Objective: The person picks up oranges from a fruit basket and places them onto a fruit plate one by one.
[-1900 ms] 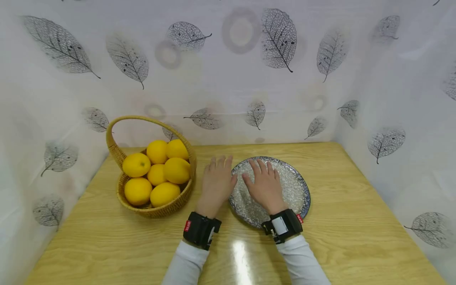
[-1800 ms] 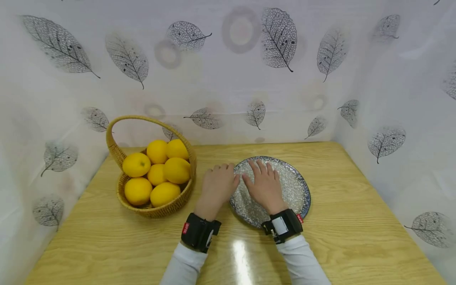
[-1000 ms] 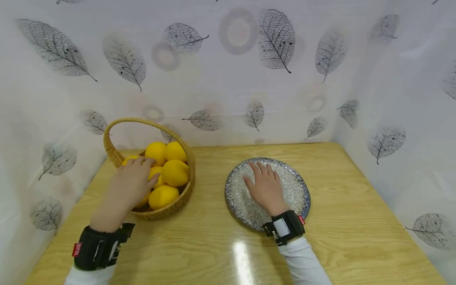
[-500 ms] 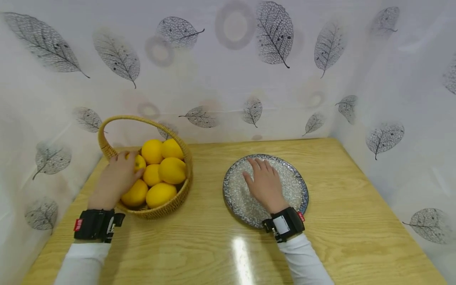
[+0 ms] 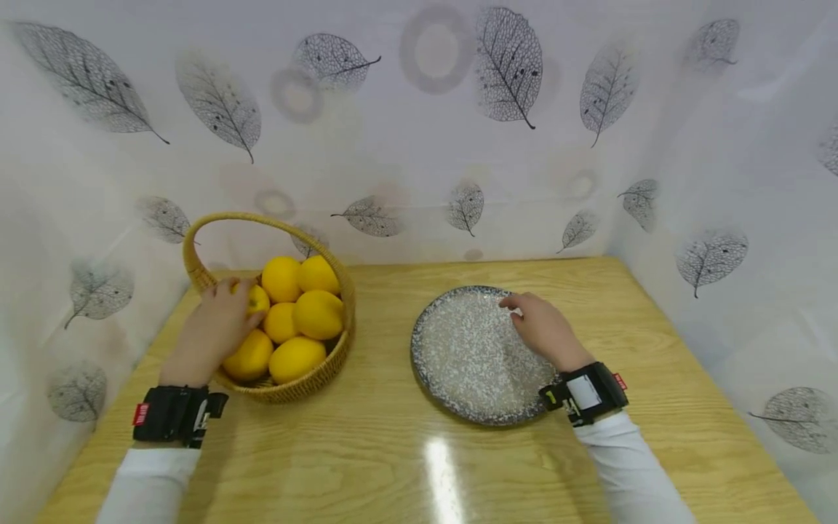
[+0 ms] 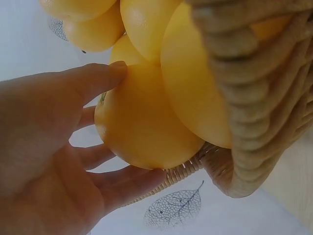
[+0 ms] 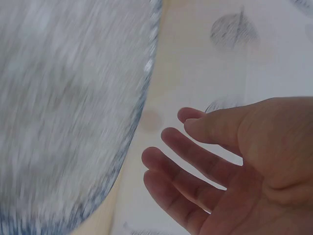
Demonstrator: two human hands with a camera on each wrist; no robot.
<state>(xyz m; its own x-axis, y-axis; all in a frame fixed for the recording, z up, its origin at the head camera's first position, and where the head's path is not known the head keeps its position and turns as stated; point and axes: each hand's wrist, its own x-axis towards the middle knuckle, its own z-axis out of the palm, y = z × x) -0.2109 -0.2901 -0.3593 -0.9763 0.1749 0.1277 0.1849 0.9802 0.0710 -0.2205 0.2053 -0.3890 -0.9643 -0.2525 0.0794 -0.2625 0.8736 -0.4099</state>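
In the head view my left hand [image 5: 216,324] is at the left side of a wicker basket [image 5: 330,371], its fingers and thumb curled round a yellow lemon [image 5: 258,298]. The left wrist view shows the thumb on top of that lemon [image 6: 146,117] and the fingers around its far side and underneath. Several more lemons [image 5: 318,314] fill the basket. My right hand [image 5: 543,327] hovers over the right part of a round speckled grey plate [image 5: 458,349] with a dark rim. In the right wrist view its fingers [image 7: 181,171] are loosely bent, holding nothing, apart from the plate.
Basket and plate stand on a wooden table [image 5: 366,451], with bare wood between them. The basket's tall handle [image 5: 262,218] arches over the fruit. A white leaf-printed curtain [image 5: 406,145] encloses the table at the back and sides.
My left hand has gone from beside the plate to the basket and taken hold of a lemon. My right hand has shifted right, turning with its fingers now more bent.
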